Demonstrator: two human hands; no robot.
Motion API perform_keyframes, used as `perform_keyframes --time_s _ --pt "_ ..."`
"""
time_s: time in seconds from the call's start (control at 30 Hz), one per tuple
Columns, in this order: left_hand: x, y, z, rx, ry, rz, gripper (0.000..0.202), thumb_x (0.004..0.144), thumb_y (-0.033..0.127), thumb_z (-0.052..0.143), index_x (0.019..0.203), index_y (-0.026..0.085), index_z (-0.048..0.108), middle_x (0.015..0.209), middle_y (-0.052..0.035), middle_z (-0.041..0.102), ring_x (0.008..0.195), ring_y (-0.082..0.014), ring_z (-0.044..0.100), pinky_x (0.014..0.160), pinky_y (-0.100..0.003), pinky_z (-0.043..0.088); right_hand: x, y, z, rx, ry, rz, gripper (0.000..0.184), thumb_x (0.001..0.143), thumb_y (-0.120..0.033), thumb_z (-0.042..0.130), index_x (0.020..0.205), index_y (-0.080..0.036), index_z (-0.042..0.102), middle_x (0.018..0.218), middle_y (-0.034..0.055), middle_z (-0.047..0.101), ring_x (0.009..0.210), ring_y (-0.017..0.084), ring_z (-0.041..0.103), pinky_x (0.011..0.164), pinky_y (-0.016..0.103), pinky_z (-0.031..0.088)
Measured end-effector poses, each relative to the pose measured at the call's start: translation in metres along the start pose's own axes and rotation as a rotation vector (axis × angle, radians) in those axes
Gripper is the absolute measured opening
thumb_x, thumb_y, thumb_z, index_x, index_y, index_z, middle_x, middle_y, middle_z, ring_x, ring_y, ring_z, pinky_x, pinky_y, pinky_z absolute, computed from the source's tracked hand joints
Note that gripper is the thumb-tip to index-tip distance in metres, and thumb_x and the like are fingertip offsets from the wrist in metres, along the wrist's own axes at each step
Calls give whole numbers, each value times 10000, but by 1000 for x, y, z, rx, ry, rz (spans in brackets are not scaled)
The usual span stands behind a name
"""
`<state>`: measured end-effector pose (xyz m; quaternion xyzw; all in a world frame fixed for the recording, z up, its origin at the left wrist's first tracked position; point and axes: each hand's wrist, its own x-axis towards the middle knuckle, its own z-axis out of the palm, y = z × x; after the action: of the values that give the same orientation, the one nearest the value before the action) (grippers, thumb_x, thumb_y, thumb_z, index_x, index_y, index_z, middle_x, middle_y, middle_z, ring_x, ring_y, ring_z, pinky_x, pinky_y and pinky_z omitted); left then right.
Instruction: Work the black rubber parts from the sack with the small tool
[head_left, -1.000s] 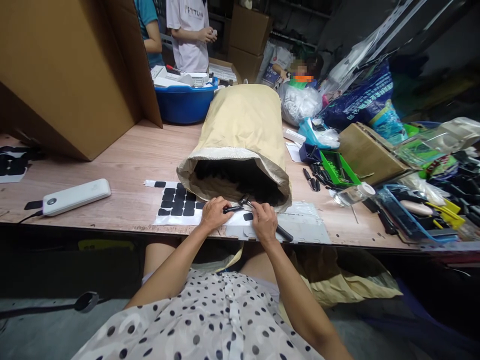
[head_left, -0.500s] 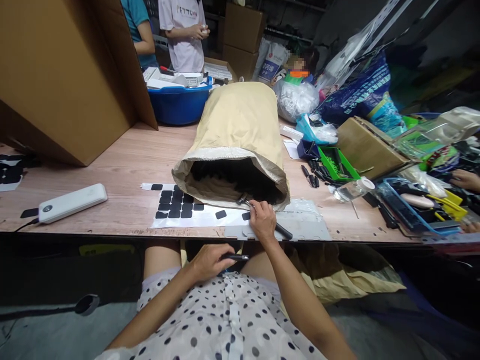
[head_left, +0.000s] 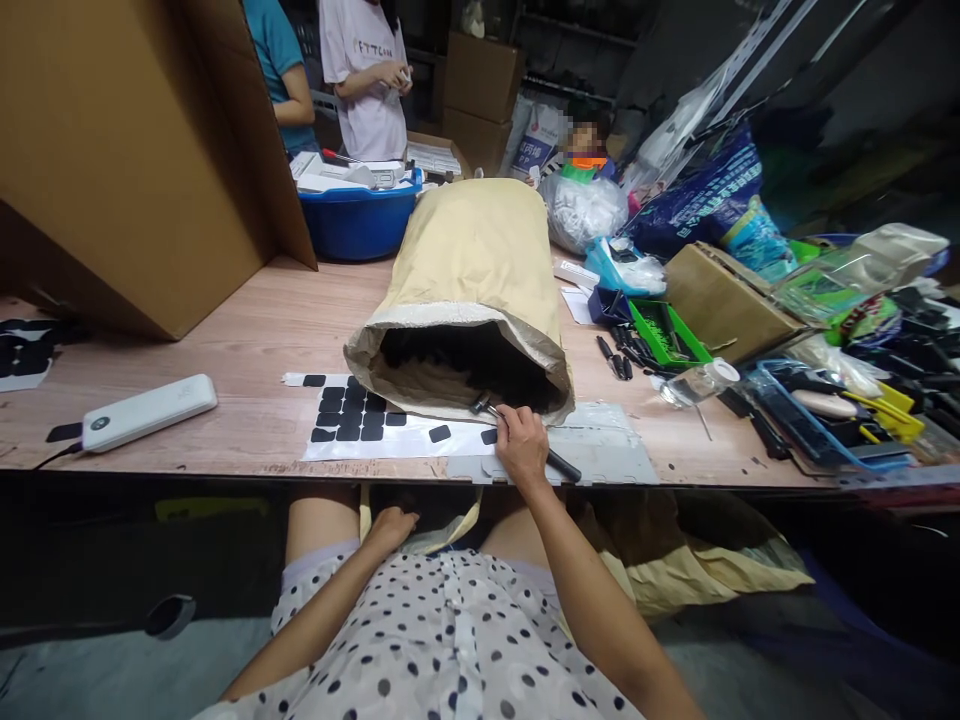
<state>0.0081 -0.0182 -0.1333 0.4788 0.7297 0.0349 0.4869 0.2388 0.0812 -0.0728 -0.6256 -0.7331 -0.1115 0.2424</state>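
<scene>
My right hand (head_left: 522, 445) is closed around a small hammer (head_left: 562, 465) at the table's front edge. The hammer's metal head points toward the mouth of a large tan sack (head_left: 480, 245), which lies open toward me with dark contents inside. My left hand (head_left: 391, 530) is low over my lap, by the rim of another open tan bag (head_left: 465, 520) between my knees. Its fingertips point down into shadow, so whether it holds anything is hidden. A white sheet of black stickers (head_left: 420, 445) lies partly beneath the sack's mouth.
A white power bank (head_left: 150, 412) lies at left, before a big cardboard box (head_left: 135, 150). Behind the sack stands a blue basin (head_left: 360, 222). At right are a green tray (head_left: 670, 333), a clear bottle (head_left: 697, 382) and a blue tool tray (head_left: 832, 430). Other people are beyond the table.
My left hand has moved down and left, to the bag in my lap. The black pen-like piece it held is out of sight. My right hand still grips the hammer in nearly the same place.
</scene>
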Motion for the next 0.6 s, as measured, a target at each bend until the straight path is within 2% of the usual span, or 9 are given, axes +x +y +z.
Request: perform_keyframes --time_s 0.1,0.2,0.3,0.4,0.5,0.6 --pt "-10 5 -2 36 -19 16 203 808 335 617 790 182 749 776 -81 740 843 -255 708 684 -287 479 0 -1 0 7 3 4 239 943 -197 508 1087 -239 693 884 55 543 818 208 428 730 309 323" --pt "-29 19 -9 78 -73 168 219 813 303 602 934 193 749 850 -53 743 845 -213 685 698 -266 459 0 -2 0 11 9 9 233 941 -198 512 1082 -236 693 873 51 539 811 206 424 727 307 322" --pt "-49 46 -24 26 -188 415 219 808 305 585 918 192 736 769 -11 715 730 -164 638 653 -246 430 -1 -2 0 14 8 14 234 942 -199 509 1082 -236 693 873 51 539 811 206 424 723 308 320" --pt "-50 83 -45 -173 -230 571 240 803 371 591 873 184 723 697 8 676 622 -134 583 600 -237 420 -1 -3 -1 13 3 16 245 944 -202 503 1097 -236 691 883 56 543 825 210 431 726 312 320" --pt "-20 120 -66 -456 -87 556 347 796 443 612 1002 178 701 700 4 667 533 -120 545 533 -236 416 -1 -3 -1 10 -2 17 251 948 -208 496 1103 -237 692 887 61 547 832 213 438 729 316 322" --pt "30 152 -83 -680 248 433 355 803 442 637 987 144 692 702 -39 680 540 -137 583 505 -239 409 -1 -3 0 13 -17 18 257 945 -209 496 1111 -242 690 897 65 548 840 216 444 732 318 329"
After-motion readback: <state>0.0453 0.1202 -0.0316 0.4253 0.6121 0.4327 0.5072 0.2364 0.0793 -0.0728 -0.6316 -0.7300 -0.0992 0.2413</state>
